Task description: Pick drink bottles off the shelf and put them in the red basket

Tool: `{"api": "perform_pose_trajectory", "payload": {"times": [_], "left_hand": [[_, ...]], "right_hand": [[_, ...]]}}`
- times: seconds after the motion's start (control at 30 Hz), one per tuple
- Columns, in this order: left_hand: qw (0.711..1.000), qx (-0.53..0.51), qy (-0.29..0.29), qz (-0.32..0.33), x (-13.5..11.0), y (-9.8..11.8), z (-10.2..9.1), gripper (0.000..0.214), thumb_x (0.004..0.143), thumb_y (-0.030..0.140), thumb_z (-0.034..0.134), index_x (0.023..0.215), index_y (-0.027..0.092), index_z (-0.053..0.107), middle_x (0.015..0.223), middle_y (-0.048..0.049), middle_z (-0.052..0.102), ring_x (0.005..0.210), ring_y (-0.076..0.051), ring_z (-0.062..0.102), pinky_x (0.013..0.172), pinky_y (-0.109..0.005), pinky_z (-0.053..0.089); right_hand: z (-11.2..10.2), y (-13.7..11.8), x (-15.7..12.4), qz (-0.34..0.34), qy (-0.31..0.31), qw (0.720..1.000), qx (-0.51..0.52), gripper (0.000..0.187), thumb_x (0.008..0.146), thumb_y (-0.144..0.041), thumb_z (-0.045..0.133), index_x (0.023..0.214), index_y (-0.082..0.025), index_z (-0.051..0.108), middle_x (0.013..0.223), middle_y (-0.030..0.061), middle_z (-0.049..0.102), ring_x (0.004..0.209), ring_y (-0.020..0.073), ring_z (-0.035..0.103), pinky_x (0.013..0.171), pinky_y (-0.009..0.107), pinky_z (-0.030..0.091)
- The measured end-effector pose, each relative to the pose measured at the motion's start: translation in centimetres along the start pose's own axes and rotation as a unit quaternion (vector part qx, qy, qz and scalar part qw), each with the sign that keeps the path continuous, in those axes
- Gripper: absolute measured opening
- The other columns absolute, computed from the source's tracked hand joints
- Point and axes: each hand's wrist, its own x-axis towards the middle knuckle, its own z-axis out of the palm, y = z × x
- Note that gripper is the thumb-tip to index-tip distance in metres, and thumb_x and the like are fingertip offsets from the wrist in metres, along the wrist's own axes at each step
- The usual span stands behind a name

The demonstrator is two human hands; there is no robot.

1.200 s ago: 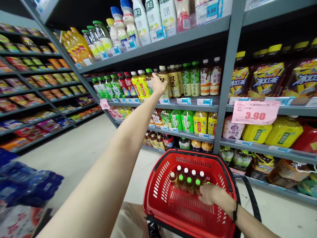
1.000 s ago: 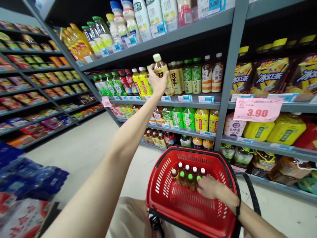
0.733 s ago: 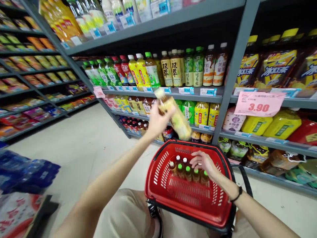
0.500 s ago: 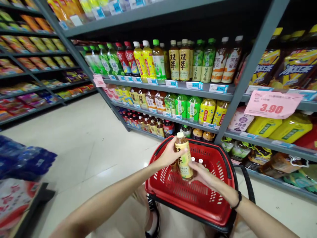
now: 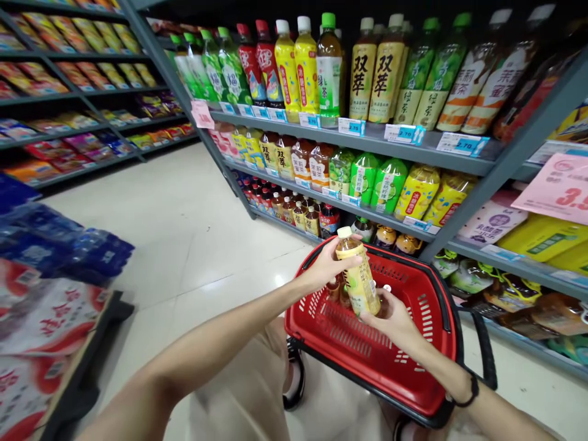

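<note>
A yellow-labelled tea bottle (image 5: pixel 361 283) with a pale cap is held tilted in both hands, over the red shopping basket (image 5: pixel 367 373). My left hand (image 5: pixel 331 264) closes round its upper part, thumb across the label. Around its lower end my right hand (image 5: pixel 390 318) is wrapped from the right side. Behind the held bottle, a few more bottles stand inside the basket, mostly hidden; a white cap and brown sides show.
Shelves of drinks rise ahead, with tall bottles (image 5: pixel 331 70) on the upper shelf and shorter ones below. A pink price sign (image 5: pixel 558 187) juts out at right. Blue-wrapped water packs (image 5: pixel 87 245) and red-and-white packs (image 5: pixel 59 331) lie at left. The basket's black handle (image 5: pixel 484 352) sticks out to the right.
The bottle has been turned, so its large front characters no longer face me, and it leans more. The view has shifted, with the shelves appearing closer and higher.
</note>
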Motion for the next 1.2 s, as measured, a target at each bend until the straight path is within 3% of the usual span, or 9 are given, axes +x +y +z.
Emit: {"api": "perform_pose_trajectory", "payload": {"times": [0.07, 0.13, 0.27, 0.57, 0.77, 0.9, 1.0, 1.1, 1.2], "left_hand": [[1.000, 0.006, 0.000, 0.006, 0.0, 0.2, -0.2, 0.063, 0.077, 0.036, 0.092, 0.130, 0.021, 0.062, 0.114, -0.0073, 0.073, 0.104, -0.023, 0.070, 0.094, -0.037, 0.054], [1.000, 0.012, 0.001, 0.017, 0.0, 0.4, -0.3, 0.061, 0.076, 0.035, 0.092, 0.129, 0.021, 0.064, 0.115, -0.0071, 0.072, 0.104, -0.022, 0.068, 0.095, -0.035, 0.053], [0.999, -0.015, 0.017, 0.023, 0.0, 0.6, -0.2, 0.055, 0.077, 0.036, 0.091, 0.125, 0.023, 0.068, 0.114, -0.0051, 0.071, 0.100, -0.019, 0.066, 0.092, -0.032, 0.052], [0.994, -0.095, 0.056, -0.021, 0.3, 0.5, -0.2, 0.056, 0.074, 0.039, 0.094, 0.122, 0.022, 0.070, 0.109, -0.0036, 0.074, 0.094, -0.016, 0.069, 0.087, -0.030, 0.056], [0.987, -0.045, 0.154, 0.017, 1.1, 0.3, -0.3, 0.058, 0.069, 0.043, 0.097, 0.113, 0.016, 0.070, 0.109, -0.0067, 0.076, 0.093, -0.018, 0.072, 0.082, -0.029, 0.059], [0.988, -0.038, 0.147, 0.007, 1.2, 0.7, -0.6, 0.060, 0.068, 0.046, 0.096, 0.114, 0.017, 0.069, 0.110, -0.0071, 0.076, 0.094, -0.019, 0.073, 0.081, -0.029, 0.062], [0.991, -0.022, 0.135, -0.001, 1.2, 1.0, -1.2, 0.066, 0.066, 0.048, 0.097, 0.117, 0.017, 0.068, 0.113, -0.0086, 0.075, 0.094, -0.020, 0.073, 0.074, -0.028, 0.064], [0.993, -0.005, 0.119, -0.005, 1.2, 1.1, -1.8, 0.072, 0.063, 0.048, 0.097, 0.119, 0.017, 0.066, 0.110, -0.0084, 0.074, 0.087, -0.020, 0.073, 0.064, -0.026, 0.063], [0.997, 0.014, 0.080, -0.008, 1.1, 1.0, -2.2, 0.072, 0.062, 0.046, 0.098, 0.120, 0.018, 0.067, 0.106, -0.0061, 0.073, 0.083, -0.020, 0.073, 0.060, -0.026, 0.062]], "right_hand": [[-0.1, -0.4, 0.1, 0.004, 0.004, 1.000, 0.028, 0.057, 0.066, -0.044, 0.094, 0.110, -0.019, 0.066, 0.108, 0.0105, 0.079, 0.097, 0.0259, 0.074, 0.090, 0.039, 0.060], [-0.2, -1.1, 0.1, 0.025, -0.004, 0.998, 0.050, 0.060, 0.064, -0.045, 0.096, 0.109, -0.019, 0.067, 0.103, 0.0086, 0.078, 0.088, 0.0221, 0.072, 0.075, 0.032, 0.060], [-0.4, -2.5, -0.4, 0.072, -0.025, 0.993, 0.092, 0.066, 0.063, -0.051, 0.097, 0.113, -0.019, 0.068, 0.096, 0.0036, 0.073, 0.060, 0.0115, 0.056, 0.041, 0.021, 0.041], [-0.3, -3.9, -1.7, 0.076, -0.064, 0.975, 0.200, 0.048, 0.085, -0.059, 0.082, 0.101, -0.016, 0.068, 0.084, 0.0051, 0.071, 0.057, 0.0104, 0.054, 0.041, 0.021, 0.043], [0.0, -3.7, -1.3, 0.028, -0.041, 0.989, 0.138, 0.071, 0.069, -0.046, 0.097, 0.119, -0.023, 0.052, 0.074, -0.0048, 0.071, 0.045, 0.0119, 0.060, 0.050, 0.029, 0.056], [-0.3, -3.8, -0.8, 0.003, -0.041, 0.991, 0.126, 0.057, 0.078, -0.050, 0.090, 0.112, -0.022, 0.054, 0.063, -0.0053, 0.067, 0.046, 0.0138, 0.060, 0.043, 0.025, 0.051], [-0.9, -4.1, -0.6, 0.004, -0.044, 0.988, 0.149, 0.053, 0.077, -0.054, 0.089, 0.105, -0.019, 0.061, 0.078, 0.0023, 0.073, 0.057, 0.0148, 0.063, 0.043, 0.024, 0.051], [-1.7, -4.2, -0.4, 0.025, -0.049, 0.985, 0.161, 0.052, 0.083, -0.066, 0.077, 0.097, -0.017, 0.065, 0.081, 0.0061, 0.075, 0.053, 0.0119, 0.059, 0.043, 0.022, 0.046], [-2.7, -4.4, 0.0, 0.080, -0.068, 0.989, 0.108, 0.073, 0.095, -0.082, 0.034, 0.085, -0.017, 0.064, 0.064, 0.0063, 0.070, 0.040, 0.0109, 0.050, 0.040, 0.023, 0.038]]}}
